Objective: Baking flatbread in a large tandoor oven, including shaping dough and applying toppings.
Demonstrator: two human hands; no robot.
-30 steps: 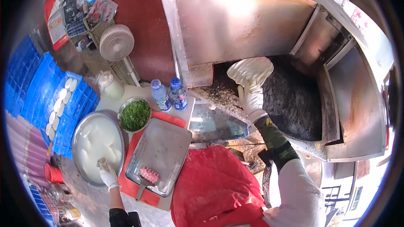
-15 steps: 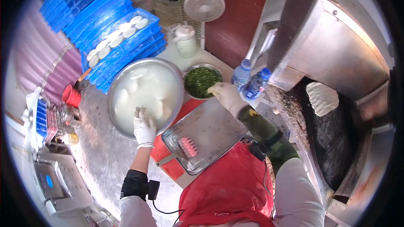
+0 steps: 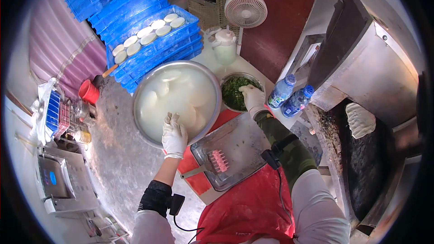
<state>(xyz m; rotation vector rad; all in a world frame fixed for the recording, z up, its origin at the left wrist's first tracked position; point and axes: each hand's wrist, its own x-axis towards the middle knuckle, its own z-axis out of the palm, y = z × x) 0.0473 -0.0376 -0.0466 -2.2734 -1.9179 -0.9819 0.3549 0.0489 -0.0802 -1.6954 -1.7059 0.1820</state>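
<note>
My left hand (image 3: 174, 136), in a white glove, is at the near edge of a wide metal basin (image 3: 216, 108). Its fingers are stretched out and it holds nothing. Pale dough pieces (image 3: 148, 104) lie in the cloudy white liquid inside the basin. My right hand (image 3: 254, 98), also gloved, reaches into a round metal bowl of chopped green herbs (image 3: 233, 92), its fingers bent and closed at the surface of the greens. Below the bowl, a metal tray (image 3: 246, 142) carries a pink spiked roller (image 3: 219, 161) with a grey handle.
Blue crates (image 3: 149, 47) stand stacked at far left, one with pale dough rounds. Two bottles (image 3: 297, 101) are right of the bowl; a lidded jug (image 3: 224, 47) and fan (image 3: 245, 9) stand behind. At right, a flatbread (image 3: 360, 120) lies in a dark oven. A red cup (image 3: 89, 91) sits left.
My right hand has moved from the bowl's near right edge further in over the greens. Green specks now lie on the tray. The view has shifted, and my left hand stays by the basin's near edge.
</note>
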